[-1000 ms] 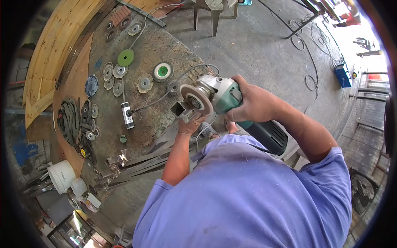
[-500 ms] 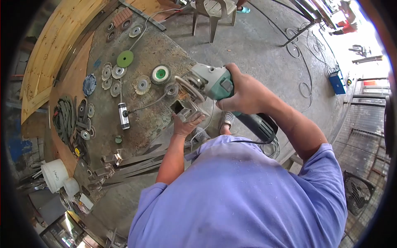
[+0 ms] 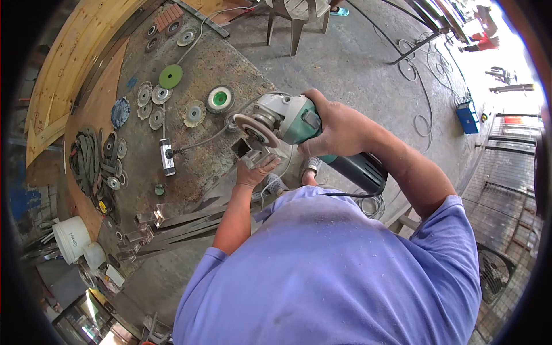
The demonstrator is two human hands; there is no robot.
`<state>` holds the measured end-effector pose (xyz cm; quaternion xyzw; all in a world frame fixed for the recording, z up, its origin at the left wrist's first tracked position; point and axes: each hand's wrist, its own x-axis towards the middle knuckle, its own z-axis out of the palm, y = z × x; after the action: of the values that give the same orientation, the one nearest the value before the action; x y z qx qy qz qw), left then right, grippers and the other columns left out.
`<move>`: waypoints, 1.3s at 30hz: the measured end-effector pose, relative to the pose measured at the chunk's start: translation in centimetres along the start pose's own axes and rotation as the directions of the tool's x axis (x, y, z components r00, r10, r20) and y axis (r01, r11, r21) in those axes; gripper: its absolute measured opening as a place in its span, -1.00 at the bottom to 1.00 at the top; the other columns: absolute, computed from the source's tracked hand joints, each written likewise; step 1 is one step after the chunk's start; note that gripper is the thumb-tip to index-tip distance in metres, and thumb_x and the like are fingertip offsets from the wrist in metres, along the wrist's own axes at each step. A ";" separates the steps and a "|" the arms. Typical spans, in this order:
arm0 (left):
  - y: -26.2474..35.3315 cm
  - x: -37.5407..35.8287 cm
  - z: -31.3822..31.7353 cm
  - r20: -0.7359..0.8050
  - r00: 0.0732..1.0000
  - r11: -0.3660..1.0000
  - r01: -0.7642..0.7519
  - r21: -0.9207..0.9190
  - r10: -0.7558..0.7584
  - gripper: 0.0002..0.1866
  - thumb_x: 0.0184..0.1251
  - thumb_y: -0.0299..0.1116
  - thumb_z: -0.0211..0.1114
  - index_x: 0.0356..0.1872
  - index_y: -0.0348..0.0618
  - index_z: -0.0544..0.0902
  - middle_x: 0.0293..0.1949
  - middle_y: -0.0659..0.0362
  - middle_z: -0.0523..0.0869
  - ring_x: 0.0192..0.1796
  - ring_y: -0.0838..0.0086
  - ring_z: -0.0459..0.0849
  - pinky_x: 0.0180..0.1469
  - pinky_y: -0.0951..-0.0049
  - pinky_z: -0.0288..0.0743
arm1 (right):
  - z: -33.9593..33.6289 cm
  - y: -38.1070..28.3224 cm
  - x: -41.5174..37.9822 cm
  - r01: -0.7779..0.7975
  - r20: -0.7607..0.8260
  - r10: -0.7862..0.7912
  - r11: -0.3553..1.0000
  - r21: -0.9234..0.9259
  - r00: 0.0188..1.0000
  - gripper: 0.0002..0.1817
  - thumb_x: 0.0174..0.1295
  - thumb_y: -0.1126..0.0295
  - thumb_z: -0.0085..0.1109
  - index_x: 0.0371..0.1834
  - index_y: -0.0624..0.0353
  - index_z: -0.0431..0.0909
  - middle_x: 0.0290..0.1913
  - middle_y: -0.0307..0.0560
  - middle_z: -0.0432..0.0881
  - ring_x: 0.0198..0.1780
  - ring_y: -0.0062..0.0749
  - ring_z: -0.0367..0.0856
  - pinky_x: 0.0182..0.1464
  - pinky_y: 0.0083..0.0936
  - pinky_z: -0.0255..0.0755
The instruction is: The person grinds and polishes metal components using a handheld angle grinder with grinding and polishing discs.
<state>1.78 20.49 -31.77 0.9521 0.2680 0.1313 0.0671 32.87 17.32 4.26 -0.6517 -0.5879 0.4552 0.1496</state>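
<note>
My right hand (image 3: pixel 342 129) is wrapped round the green and grey head of an angle grinder (image 3: pixel 299 119). Its dark rear body points down toward my waist. The brownish disc (image 3: pixel 256 131) on the grinder hangs tilted right over a square metal tube (image 3: pixel 260 157), overlapping its upper edge in this view. My left hand (image 3: pixel 253 173) grips that tube from below, fingers closed along its side close to the disc. One open, dark end of the tube faces left.
On the worktable (image 3: pixel 201 75) lie several flap discs (image 3: pixel 194 113), a green disc (image 3: pixel 171 76), a white wheel with a green centre (image 3: pixel 220 99) and a power socket (image 3: pixel 167 157). Long metal tubes (image 3: pixel 190 230) stretch left of me. A plastic chair (image 3: pixel 293 17) stands ahead; cables cross the floor.
The grinder has come down and left, bringing its disc closer over the tube. My left hand keeps hold of the tube. The view has shifted slightly.
</note>
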 end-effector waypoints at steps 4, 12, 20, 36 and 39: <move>0.2 0.2 0.4 -0.006 0.998 0.990 0.068 -0.126 -0.069 -0.45 0.44 -0.18 0.36 0.37 0.74 0.51 0.44 0.60 0.56 0.41 0.46 0.59 0.41 0.27 0.51 | -0.2 -0.1 0.3 -0.004 0.012 0.004 1.000 -0.022 1.000 0.03 -0.07 0.11 0.48 0.49 0.27 0.20 -0.03 0.31 0.73 0.07 0.17 0.74 0.20 -0.18 0.53; -0.8 -0.5 1.4 0.038 0.998 0.999 -0.041 0.004 0.041 -0.49 0.47 -0.14 0.32 0.37 0.76 0.51 0.45 0.56 0.53 0.50 0.44 0.47 0.52 0.23 0.41 | -0.2 -0.4 0.5 -0.020 0.032 0.021 0.999 -0.037 0.999 0.03 -0.07 0.11 0.48 0.49 0.29 0.20 -0.04 0.35 0.72 0.08 0.21 0.73 0.19 -0.17 0.53; 1.4 1.3 -2.0 0.043 0.992 0.978 0.122 -0.171 -0.116 -0.51 0.54 -0.06 0.25 0.46 0.43 0.51 0.45 0.44 0.57 0.53 0.44 0.45 0.58 0.22 0.33 | 0.8 0.7 -1.3 -0.064 0.003 0.064 0.998 0.013 0.998 0.04 -0.06 0.06 0.49 0.46 0.38 0.19 -0.06 0.40 0.71 0.07 0.25 0.72 0.18 -0.16 0.54; 1.3 1.9 -0.9 -0.089 0.956 0.880 0.219 -0.422 -0.280 -0.57 0.20 0.28 0.43 -0.02 0.39 0.80 0.00 0.46 0.82 0.01 0.35 0.68 0.04 0.13 0.35 | 4.1 0.4 -3.9 -0.117 -0.132 0.137 0.982 0.150 0.982 0.06 -0.05 0.05 0.51 0.46 0.40 0.21 -0.04 0.37 0.71 0.06 0.14 0.75 0.16 -0.21 0.56; 1.7 2.4 0.9 0.021 0.898 0.557 0.291 -0.778 -0.439 -0.64 0.21 0.26 0.44 -0.14 0.37 0.84 -0.12 0.47 0.85 -0.02 0.36 0.68 0.05 0.15 0.35 | 3.9 0.2 -3.8 -0.138 -0.126 0.155 0.981 0.134 0.980 0.06 -0.05 0.05 0.50 0.46 0.41 0.20 -0.03 0.39 0.71 0.06 0.16 0.75 0.16 -0.20 0.56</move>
<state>4.80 20.29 -31.75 0.7404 0.3838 0.2982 0.4644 30.45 12.47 3.60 -0.7121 -0.4972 0.4553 0.1959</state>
